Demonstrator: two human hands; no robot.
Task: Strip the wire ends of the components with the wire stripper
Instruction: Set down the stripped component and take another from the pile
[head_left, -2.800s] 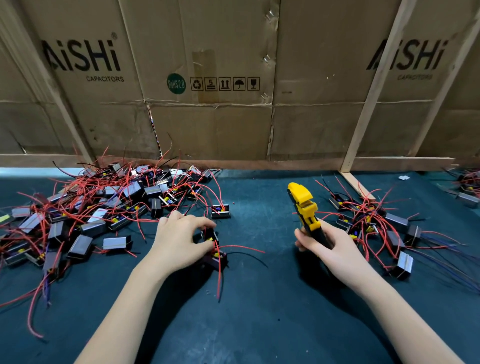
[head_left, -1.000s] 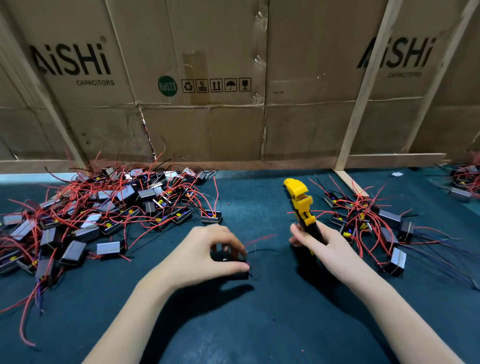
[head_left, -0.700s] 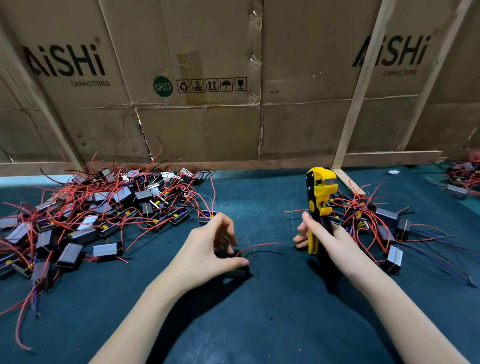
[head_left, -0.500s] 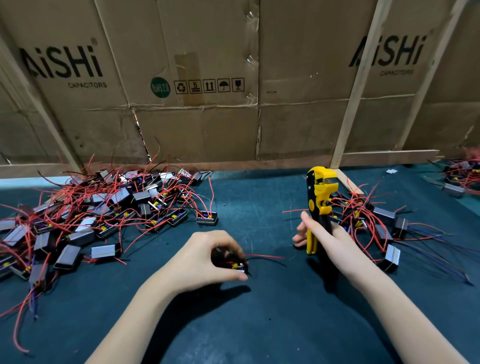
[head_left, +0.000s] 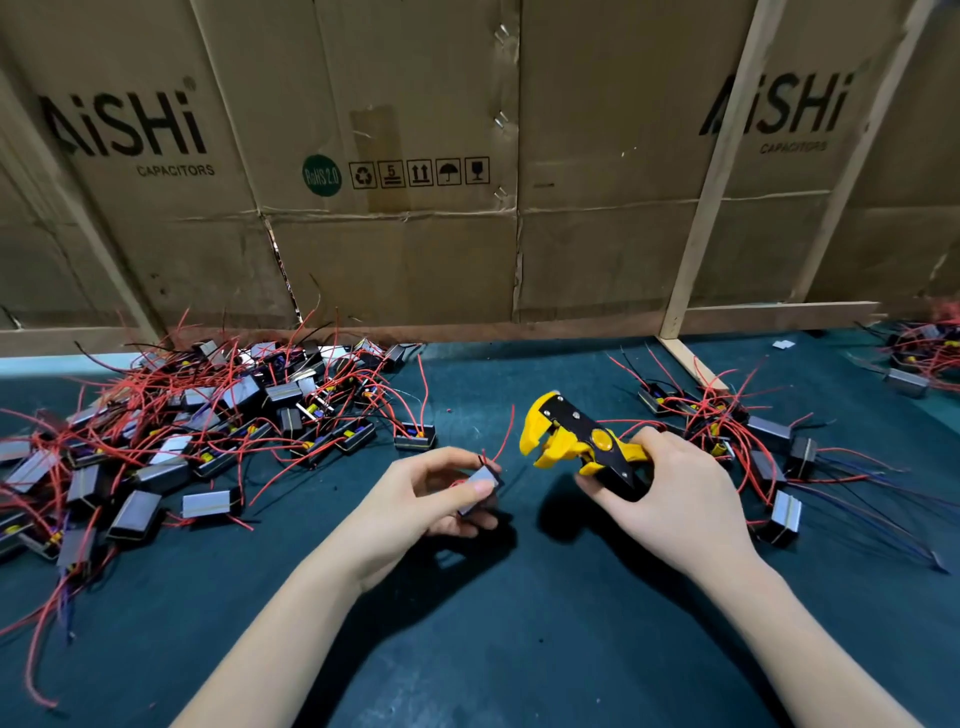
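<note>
My left hand (head_left: 415, 501) holds a small grey-and-black component (head_left: 480, 488) just above the dark green table, pinched between thumb and fingers. Its red wire (head_left: 505, 434) curls up and to the right. My right hand (head_left: 670, 491) grips the handles of the yellow-and-black wire stripper (head_left: 571, 441), tilted so its open yellow jaws point left, a short gap from the red wire's tip. The wire is not between the jaws.
A big pile of components with red wires (head_left: 171, 431) covers the left of the table. A smaller pile (head_left: 737, 441) lies right of my right hand, another (head_left: 919, 358) at the far right. A cardboard wall with wooden battens (head_left: 711, 171) closes the back.
My left hand has lifted the component off the table and turned its wire upward. My right hand has tipped the stripper from upright down to the left, toward the wire.
</note>
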